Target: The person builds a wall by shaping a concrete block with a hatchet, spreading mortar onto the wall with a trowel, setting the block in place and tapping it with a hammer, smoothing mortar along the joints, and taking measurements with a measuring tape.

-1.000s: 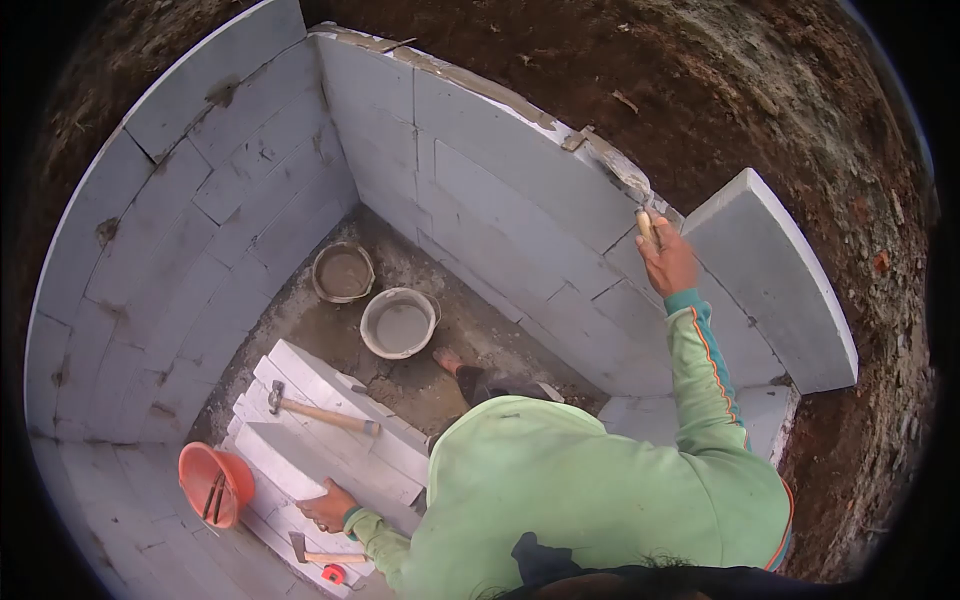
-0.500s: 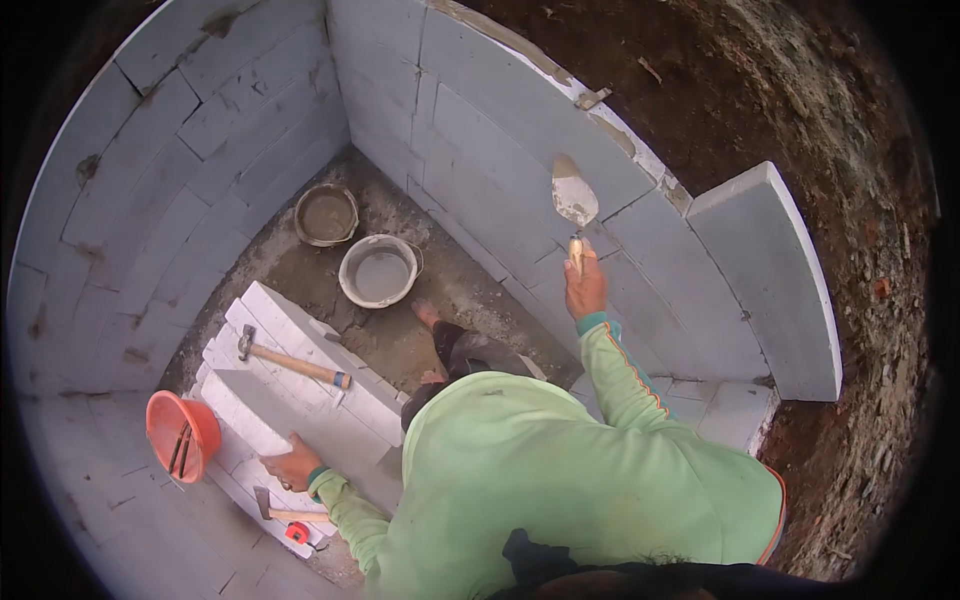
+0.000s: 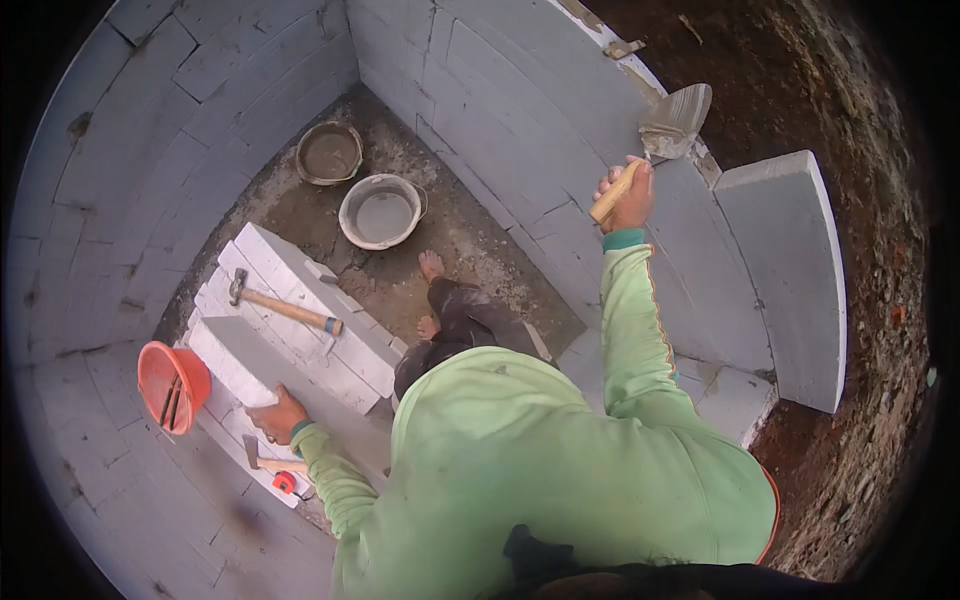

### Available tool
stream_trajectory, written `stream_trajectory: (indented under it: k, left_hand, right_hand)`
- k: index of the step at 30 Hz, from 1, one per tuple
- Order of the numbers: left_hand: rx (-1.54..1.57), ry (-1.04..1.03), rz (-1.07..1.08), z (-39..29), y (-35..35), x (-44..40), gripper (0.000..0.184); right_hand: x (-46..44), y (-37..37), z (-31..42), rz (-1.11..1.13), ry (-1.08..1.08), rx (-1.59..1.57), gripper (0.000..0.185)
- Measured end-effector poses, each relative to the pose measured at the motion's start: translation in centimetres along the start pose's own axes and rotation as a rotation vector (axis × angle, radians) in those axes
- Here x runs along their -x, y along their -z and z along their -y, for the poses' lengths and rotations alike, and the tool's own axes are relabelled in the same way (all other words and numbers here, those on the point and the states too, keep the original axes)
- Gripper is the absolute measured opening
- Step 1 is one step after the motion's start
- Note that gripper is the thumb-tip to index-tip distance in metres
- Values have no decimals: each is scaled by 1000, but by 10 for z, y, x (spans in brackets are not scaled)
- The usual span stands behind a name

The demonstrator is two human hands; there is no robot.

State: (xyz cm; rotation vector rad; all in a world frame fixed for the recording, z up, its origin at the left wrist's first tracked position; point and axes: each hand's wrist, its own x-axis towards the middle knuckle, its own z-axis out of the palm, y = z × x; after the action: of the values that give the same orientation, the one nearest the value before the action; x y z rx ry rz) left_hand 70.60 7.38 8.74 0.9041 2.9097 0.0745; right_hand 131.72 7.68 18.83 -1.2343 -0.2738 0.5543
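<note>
My right hand [image 3: 630, 197] is closed round the wooden handle of a trowel [image 3: 676, 122]. Its mortar-smeared blade lies at the top edge of the grey block wall [image 3: 560, 110], close to a patch of mortar; whether it touches is unclear. Low on the left, my left hand [image 3: 280, 415] grips the near end of a white block [image 3: 235, 365] standing on edge on a stack of blocks [image 3: 270, 262]. Beside that block, a hammer [image 3: 290, 310] lies on the stack. A larger block [image 3: 785, 280] stands at the right end of the wall.
Two buckets, one with murky content [image 3: 329, 153] and one pale-rimmed [image 3: 382, 212], stand on the floor. An orange bowl [image 3: 150, 385] holding dark sticks sits left of the stack. A hatchet [image 3: 275, 464] and red tape measure [image 3: 285, 482] lie near my left hand. Soil [image 3: 780, 100] borders the wall.
My right hand has moved up and right with the trowel, bringing its blade from before the wall face to the top edge. My left hand stays on the block.
</note>
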Motion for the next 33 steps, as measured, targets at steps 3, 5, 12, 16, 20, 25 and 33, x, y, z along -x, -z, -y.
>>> stream_trajectory:
  k: [3,5,12,16,20,25,33]
  left_hand:
    - [-20,27,8,-5,4,3,98]
    - [23,-7,-17,1,-6,-3,99]
    - [84,-33,-24,6,-8,-1,100]
    - [82,-21,-12,3,-5,0,102]
    - [61,-15,3,2,-12,-5,103]
    - [133,-129,20,8,-15,-9,103]
    - [350,-313,176,36,-23,-18,77]
  right_hand:
    - [38,38,-47,-10,-127,143,39]
    - [69,84,-87,-28,-298,356,38]
    - [129,131,-85,72,-439,788,34]
    - [103,115,-62,337,-302,953,29]
    - [98,82,-60,494,-218,1195,30]
    - [70,163,-203,572,-251,1382,38]
    - [15,208,-493,943,-584,1941,46]
